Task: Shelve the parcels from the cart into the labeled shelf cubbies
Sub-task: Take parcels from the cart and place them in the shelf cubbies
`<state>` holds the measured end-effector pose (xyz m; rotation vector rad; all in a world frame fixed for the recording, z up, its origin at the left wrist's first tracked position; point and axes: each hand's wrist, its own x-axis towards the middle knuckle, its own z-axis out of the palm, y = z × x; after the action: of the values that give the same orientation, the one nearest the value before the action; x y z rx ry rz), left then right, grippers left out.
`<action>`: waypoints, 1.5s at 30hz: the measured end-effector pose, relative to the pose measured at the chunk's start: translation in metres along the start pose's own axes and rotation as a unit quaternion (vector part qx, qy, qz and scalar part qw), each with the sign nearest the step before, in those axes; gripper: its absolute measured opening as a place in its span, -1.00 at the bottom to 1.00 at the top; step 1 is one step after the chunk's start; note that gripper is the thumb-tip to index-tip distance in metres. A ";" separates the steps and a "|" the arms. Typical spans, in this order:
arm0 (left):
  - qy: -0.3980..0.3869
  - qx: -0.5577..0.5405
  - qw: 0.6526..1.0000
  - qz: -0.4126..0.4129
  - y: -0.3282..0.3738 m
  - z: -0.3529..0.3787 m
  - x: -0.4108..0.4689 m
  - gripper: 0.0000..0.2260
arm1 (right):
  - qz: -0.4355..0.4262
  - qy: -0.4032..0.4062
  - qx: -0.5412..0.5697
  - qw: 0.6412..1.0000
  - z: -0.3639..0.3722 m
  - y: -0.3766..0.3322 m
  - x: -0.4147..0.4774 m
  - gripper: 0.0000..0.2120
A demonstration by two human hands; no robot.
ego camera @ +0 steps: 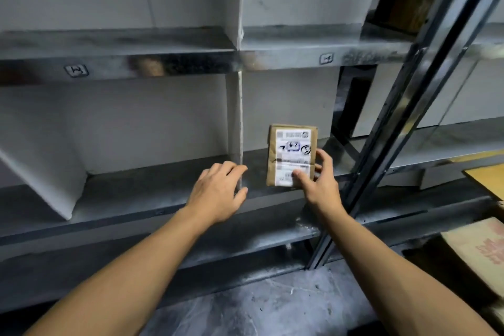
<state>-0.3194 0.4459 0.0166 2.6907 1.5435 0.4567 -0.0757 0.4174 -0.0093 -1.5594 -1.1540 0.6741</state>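
a small brown parcel (291, 155) with a white shipping label is held upright on the lower shelf board (136, 194), in the cubby just right of the white divider (240, 117). it is pinched by the right hand (319, 185), thumb on the label face near the bottom and fingers wrapped on the right edge. the left hand (218, 194) is loosely curled at the divider's front edge, fingers and thumb on either side of it; whether the edge is actually gripped cannot be told.

the step is judged to be the setting down of the parcel in its cubby. it would be done well if the base is seated flat on the board, the label is kept facing outward, and the parcel is steadied before the pinch is released, since a tall narrow packet may tip.

open room is seen behind the parcel and to its right, as far as the slanted metal upright (381, 144). the divider is close on the left. a small tag (326, 58) on the upper shelf edge is too blurred to be read.
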 end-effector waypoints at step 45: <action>-0.023 0.000 0.995 -0.093 0.022 0.057 0.032 -0.60 | 0.012 -0.165 -0.050 0.985 0.084 0.086 0.150 -0.34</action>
<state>-0.2710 0.4698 -0.0268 2.5064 1.7579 0.3863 -0.0623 0.5881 -0.0958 -1.5862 -1.4320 0.9285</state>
